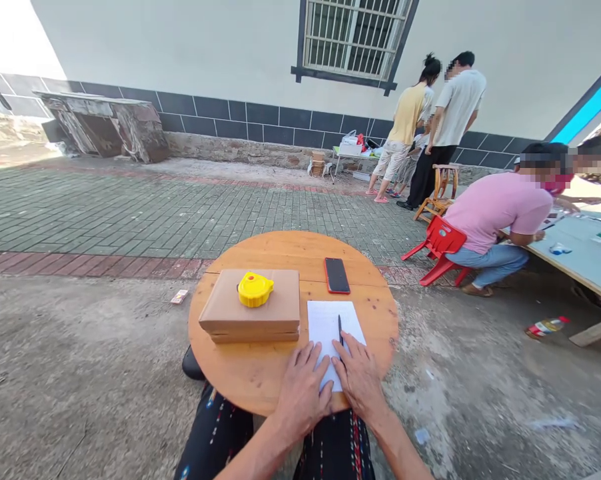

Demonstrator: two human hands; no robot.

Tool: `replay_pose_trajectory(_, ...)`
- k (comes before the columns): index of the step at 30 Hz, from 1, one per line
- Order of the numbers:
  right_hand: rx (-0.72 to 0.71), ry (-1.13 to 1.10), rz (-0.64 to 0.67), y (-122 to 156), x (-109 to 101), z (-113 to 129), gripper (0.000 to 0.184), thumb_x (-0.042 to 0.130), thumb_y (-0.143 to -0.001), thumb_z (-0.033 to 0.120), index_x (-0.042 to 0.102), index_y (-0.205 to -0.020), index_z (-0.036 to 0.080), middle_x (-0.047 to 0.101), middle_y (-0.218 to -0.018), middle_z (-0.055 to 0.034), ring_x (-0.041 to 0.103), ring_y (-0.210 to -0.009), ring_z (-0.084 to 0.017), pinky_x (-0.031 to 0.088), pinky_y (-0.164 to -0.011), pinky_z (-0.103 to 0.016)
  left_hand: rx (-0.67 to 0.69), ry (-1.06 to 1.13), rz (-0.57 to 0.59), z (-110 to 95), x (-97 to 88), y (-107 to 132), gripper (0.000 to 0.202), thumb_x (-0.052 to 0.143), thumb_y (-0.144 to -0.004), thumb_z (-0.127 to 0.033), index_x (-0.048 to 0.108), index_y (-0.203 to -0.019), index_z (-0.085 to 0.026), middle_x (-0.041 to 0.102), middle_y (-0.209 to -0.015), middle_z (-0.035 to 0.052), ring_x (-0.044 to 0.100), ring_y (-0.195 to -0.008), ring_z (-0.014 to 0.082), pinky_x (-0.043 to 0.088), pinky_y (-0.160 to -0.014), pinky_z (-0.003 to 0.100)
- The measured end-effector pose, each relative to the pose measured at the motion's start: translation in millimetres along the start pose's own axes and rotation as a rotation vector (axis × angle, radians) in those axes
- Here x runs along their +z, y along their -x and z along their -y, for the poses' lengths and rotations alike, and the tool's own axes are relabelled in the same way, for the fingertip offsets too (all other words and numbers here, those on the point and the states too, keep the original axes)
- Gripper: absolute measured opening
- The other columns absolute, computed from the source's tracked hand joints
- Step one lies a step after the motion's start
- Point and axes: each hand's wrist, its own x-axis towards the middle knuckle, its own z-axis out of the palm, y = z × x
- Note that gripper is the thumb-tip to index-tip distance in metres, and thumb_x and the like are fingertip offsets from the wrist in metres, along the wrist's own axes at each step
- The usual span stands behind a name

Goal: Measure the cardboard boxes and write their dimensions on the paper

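A white sheet of paper [325, 317] lies on the round wooden table [260, 380] in front of me. My left hand [303, 383] rests on the sheet's lower left edge, fingers spread. My right hand [358, 373] is flat on its lower right part, fingers apart, touching or right beside a dark pen [339, 327] that lies on the paper. Whether a finger presses on the pen, I cannot tell. To the left of the paper sits a closed cardboard box [250, 320], with a yellow tape measure [255, 290] on top. A phone [337, 275] in a red case lies beyond the paper.
At the right, a person in pink [500, 213] sits on a red chair [443, 240] by a long table [580, 250]. Two people stand near a wooden chair [443, 190] at the wall. A bottle [546, 327] lies on the ground.
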Motion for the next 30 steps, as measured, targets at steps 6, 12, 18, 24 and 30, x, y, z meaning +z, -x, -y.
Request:
replay_pose_trajectory(6, 0.056, 0.009, -0.01, -8.5, -1.9, -8.7, 0.032, 0.051, -0.096, 0.026, 0.064, -0.125, 0.024, 0.058, -0.139, -0.0096, 0.055, -0.125, -0.027, 0.043, -0.099, -0.046, 0.004, -0.005, 0.007, -8.8, 5.2, -15.2, 0.043, 0.055, -0.09, -0.037, 0.059, -0.13, -0.024, 0.05, -0.146, 0.0102, 0.042, -0.136, 0.0319, 0.03, -0.113, 0.053)
replay_pose_trajectory(12, 0.094, 0.018, -0.025, -15.1, -1.0, -17.7, 0.034, 0.047, -0.098, 0.031, 0.063, -0.126, 0.022, 0.058, -0.138, -0.012, 0.056, -0.122, -0.027, 0.044, -0.097, -0.046, 0.018, 0.008, -0.031, -13.1, 9.2, -23.5, 0.043, 0.052, -0.092, -0.037, 0.056, -0.133, -0.026, 0.05, -0.146, 0.0087, 0.041, -0.136, 0.0306, 0.029, -0.113, 0.053)
replay_pose_trajectory(18, 0.136, -0.007, -0.072, -14.9, 6.2, -22.2, 0.037, 0.044, -0.098, 0.032, 0.06, -0.129, 0.022, 0.057, -0.139, -0.0121, 0.057, -0.122, -0.026, 0.044, -0.096, -0.044, 0.019, 0.036, -0.024, -9.0, 12.4, -22.0, 0.044, 0.051, -0.093, -0.038, 0.055, -0.135, -0.027, 0.048, -0.148, 0.0081, 0.038, -0.138, 0.0305, 0.027, -0.114, 0.054)
replay_pose_trajectory(24, 0.129, -0.036, -0.119, -11.4, 9.9, -24.2, 0.036, 0.046, -0.097, 0.032, 0.061, -0.128, 0.02, 0.059, -0.137, -0.0121, 0.057, -0.121, -0.026, 0.045, -0.097, -0.044, 0.015, 0.07, -0.046, -7.5, 13.2, -20.8, 0.042, 0.056, -0.089, -0.037, 0.06, -0.13, -0.026, 0.05, -0.147, 0.0072, 0.039, -0.138, 0.0302, 0.028, -0.114, 0.052)
replay_pose_trajectory(30, 0.15, -0.109, -0.17, -10.4, 13.9, -26.8, 0.038, 0.042, -0.098, 0.033, 0.06, -0.129, 0.018, 0.062, -0.133, -0.013, 0.057, -0.121, -0.026, 0.045, -0.097, -0.042, 0.011, 0.101, -0.162, -6.4, 10.6, -15.5, 0.028, 0.059, -0.084, -0.025, 0.069, -0.11, -0.021, 0.062, -0.132, 0.0092, 0.052, -0.124, 0.0292, 0.038, -0.11, 0.049)
